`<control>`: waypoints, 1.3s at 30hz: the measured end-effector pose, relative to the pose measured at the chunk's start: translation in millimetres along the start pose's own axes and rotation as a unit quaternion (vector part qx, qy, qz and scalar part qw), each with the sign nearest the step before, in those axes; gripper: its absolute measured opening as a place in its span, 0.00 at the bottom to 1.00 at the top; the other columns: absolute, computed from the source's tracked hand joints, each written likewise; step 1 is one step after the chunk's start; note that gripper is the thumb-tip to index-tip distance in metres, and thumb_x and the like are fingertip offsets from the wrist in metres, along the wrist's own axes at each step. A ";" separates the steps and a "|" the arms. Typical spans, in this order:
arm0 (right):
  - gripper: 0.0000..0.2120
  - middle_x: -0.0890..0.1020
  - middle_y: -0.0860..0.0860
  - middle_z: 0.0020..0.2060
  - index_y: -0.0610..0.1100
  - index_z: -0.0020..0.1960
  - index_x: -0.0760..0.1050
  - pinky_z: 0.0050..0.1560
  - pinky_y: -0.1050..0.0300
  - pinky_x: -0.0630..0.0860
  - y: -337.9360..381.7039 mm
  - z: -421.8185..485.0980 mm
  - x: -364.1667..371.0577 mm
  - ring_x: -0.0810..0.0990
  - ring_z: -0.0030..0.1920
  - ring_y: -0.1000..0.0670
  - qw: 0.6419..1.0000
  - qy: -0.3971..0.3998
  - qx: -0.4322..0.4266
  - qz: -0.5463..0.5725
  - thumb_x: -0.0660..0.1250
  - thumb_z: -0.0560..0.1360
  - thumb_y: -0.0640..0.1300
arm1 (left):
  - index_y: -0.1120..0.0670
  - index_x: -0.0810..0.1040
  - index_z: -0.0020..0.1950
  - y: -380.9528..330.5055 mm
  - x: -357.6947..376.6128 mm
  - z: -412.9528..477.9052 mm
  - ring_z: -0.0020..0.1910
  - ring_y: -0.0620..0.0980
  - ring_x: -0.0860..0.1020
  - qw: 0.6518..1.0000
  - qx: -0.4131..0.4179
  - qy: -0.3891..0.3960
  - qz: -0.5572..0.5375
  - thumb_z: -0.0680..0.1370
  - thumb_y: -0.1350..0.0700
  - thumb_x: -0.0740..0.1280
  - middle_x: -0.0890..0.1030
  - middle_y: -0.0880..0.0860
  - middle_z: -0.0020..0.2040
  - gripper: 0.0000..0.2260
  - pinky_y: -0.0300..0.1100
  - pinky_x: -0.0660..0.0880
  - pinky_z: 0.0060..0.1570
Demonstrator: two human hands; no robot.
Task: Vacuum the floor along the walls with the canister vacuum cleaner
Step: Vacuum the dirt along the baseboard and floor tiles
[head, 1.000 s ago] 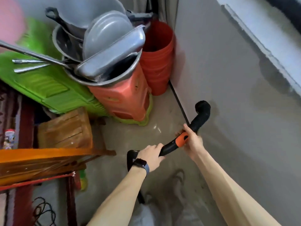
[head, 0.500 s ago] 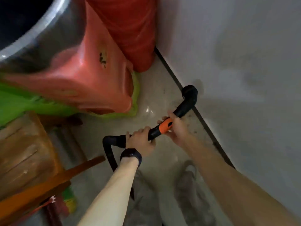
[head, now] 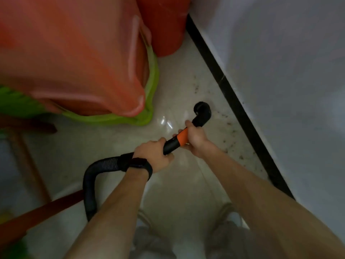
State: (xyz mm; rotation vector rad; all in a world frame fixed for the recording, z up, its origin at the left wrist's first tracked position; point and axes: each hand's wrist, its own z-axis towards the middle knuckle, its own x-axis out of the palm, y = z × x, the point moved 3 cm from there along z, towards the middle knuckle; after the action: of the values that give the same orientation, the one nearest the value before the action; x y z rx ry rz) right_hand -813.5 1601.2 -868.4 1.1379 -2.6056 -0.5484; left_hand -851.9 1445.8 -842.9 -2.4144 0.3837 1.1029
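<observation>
Vacuum cleaner hose is curving up from the lower left of the frame toward the middle. The canister itself isn't showing anywhere. The person is holding it two-handed: the left hand is wrapping round the black cuff where the ribbed part ends, and the right hand is closing round the orange collar just behind the bent nozzle. The nozzle is pointing down at the floor near the black skirting strip, which is running diagonally under the wall on the right. Can't tell if it's actually touching the tile.

Progress-wise, I'd say this stretch is barely getting going. Dark specks are lying all along the floor between the nozzle and the skirting, above it and down toward the lower right. The corner at the top, where the red bucket is sitting by the wall and the orange stool is crowding in, looks undone too.
</observation>
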 end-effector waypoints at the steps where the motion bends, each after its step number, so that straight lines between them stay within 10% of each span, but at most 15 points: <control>1: 0.16 0.82 0.45 0.48 0.43 0.69 0.68 0.51 0.43 0.84 -2.6 14.6 1.0 0.86 0.41 0.47 1.000 0.002 0.001 -0.006 0.62 0.85 0.50 | 0.46 0.66 0.48 4.0 8.5 10.5 0.35 0.52 0.75 1.000 0.003 -0.003 0.002 0.73 0.42 0.63 0.77 0.47 0.38 0.11 0.43 0.68 0.33; 8: 0.12 0.81 0.46 0.45 0.44 0.63 0.65 0.42 0.46 0.83 -6.0 85.1 4.5 0.86 0.40 0.48 0.995 0.058 0.033 -0.073 0.61 0.86 0.51 | 0.47 0.62 0.62 26.4 70.4 58.1 0.39 0.59 0.78 0.997 0.037 -0.063 0.024 0.78 0.42 0.60 0.76 0.51 0.49 0.17 0.47 0.70 0.36; 13: 0.16 0.80 0.45 0.45 0.41 0.67 0.65 0.56 0.41 0.82 1.5 121.2 11.9 0.84 0.47 0.45 0.993 0.079 -0.001 -0.083 0.60 0.86 0.52 | 0.48 0.59 0.68 38.8 85.5 92.4 0.40 0.59 0.79 0.994 0.035 -0.092 0.039 0.79 0.41 0.58 0.76 0.52 0.52 0.20 0.47 0.69 0.35; 19: 0.16 0.79 0.43 0.47 0.40 0.58 0.72 0.40 0.51 0.80 2.9 139.0 23.0 0.82 0.45 0.46 0.995 0.084 -0.017 -0.046 0.63 0.85 0.54 | 0.49 0.61 0.64 40.0 83.8 125.4 0.36 0.57 0.75 0.992 0.019 -0.119 0.042 0.80 0.40 0.57 0.76 0.53 0.51 0.18 0.46 0.66 0.34; 39: 0.08 0.78 0.46 0.40 0.44 0.52 0.73 0.40 0.51 0.79 77.7 182.5 22.9 0.82 0.40 0.48 0.987 0.009 -0.156 -0.038 0.64 0.85 0.49 | 0.50 0.69 0.61 33.2 67.1 171.3 0.49 0.53 0.77 0.981 0.030 -0.177 -0.073 0.79 0.42 0.62 0.78 0.52 0.54 0.16 0.44 0.69 0.37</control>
State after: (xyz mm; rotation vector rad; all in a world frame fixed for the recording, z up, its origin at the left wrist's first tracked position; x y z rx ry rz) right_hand -946.1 1676.6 -997.3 1.1327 -2.3581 -0.9207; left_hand -932.5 1500.7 -1002.3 -2.0990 0.1173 1.3960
